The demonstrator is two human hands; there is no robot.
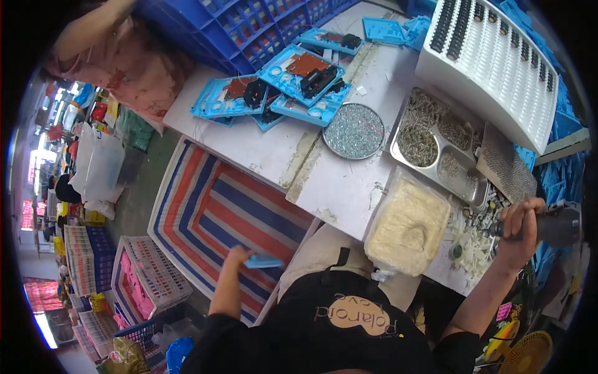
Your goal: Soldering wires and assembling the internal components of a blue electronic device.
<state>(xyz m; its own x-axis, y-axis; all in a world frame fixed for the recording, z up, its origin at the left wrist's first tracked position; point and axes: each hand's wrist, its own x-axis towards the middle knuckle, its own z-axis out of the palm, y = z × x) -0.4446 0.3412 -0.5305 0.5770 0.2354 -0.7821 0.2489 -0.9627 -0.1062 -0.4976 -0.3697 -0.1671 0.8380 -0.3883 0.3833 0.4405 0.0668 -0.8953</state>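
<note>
My left hand (pixel 236 257) is closed on the end of a light-blue plastic part (pixel 264 262). It holds the part low, over a striped sheet beside the table. Far to the right, my right hand (pixel 522 223) is wrapped round a dark grey power screwdriver (pixel 559 225), whose narrow front end points left toward a heap of small parts. On the table, several light-blue plastic housings (pixel 300 75) with black and brown pieces inside lie in a loose pile. A round dish of small silvery pieces (pixel 354 131) stands next to them.
A steel compartment tray (pixel 437 142) holds springs and small metal parts. Behind it stands a white perforated rack (pixel 489 68) with black pieces. A plastic-wrapped cream block (pixel 410 225) sits at the table's near edge. A blue crate (pixel 240 31) and another person's arm (pixel 87 34) are upper left.
</note>
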